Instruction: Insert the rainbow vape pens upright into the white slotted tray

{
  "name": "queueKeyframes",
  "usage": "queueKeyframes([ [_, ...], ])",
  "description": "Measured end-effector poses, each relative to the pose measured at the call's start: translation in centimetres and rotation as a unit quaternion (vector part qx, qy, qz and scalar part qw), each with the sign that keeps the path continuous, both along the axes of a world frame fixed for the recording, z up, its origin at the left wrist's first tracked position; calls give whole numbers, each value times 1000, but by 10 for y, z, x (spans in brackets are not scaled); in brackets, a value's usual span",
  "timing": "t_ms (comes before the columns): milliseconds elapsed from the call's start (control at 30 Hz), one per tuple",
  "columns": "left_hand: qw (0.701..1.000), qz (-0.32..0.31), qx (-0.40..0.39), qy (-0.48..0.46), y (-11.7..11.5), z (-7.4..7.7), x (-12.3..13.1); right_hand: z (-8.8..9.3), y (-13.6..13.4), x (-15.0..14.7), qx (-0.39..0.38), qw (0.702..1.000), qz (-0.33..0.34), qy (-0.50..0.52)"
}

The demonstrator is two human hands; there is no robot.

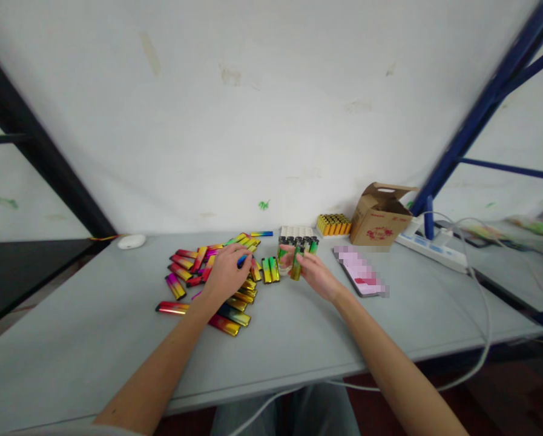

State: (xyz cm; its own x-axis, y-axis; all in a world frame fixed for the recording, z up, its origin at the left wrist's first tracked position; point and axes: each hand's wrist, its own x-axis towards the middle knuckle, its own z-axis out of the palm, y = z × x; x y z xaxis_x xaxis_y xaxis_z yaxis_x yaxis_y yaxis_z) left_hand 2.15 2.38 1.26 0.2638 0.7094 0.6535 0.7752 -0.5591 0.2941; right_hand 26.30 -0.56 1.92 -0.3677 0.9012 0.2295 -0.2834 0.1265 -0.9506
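Observation:
Shiny two-tone lighters [226, 324], red, gold, purple and blue, lie in a loose pile on the left half of the table. Over this pile my left hand [228, 269] is closed, and a blue lighter end [241, 260] pokes out at its fingers. My right hand [314, 272] grips a green-and-gold lighter [296, 267] upright between thumb and fingers. Just behind it stands a white tray [296, 232] with holes, its near rows filled with black-topped lighters. Between my hands a few green-yellow lighters [270, 270] lie side by side.
Behind, a second tray holds yellow-orange lighters [333, 224], beside an open cardboard box [380, 215]. A phone [359, 270] lies to the right of my right hand. A white power strip [432, 249] with cables is at far right; a white oval case [132, 241] sits at left.

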Motion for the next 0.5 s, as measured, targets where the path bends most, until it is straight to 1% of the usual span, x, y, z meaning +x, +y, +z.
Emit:
queueKeyframes([
  [100,1000,7,-3,-2,0,0,0,-1,2,2,42,996,-63,-50],
  [233,1000,7,-3,0,-1,2,0,1,4,3,88,980,-156,-88],
  [433,1000,6,6,3,-3,5,1,-1,7,3,116,951,-264,-113],
  [500,1000,3,8,6,-3,5,2,-1,7,2,124,943,-283,-124],
])
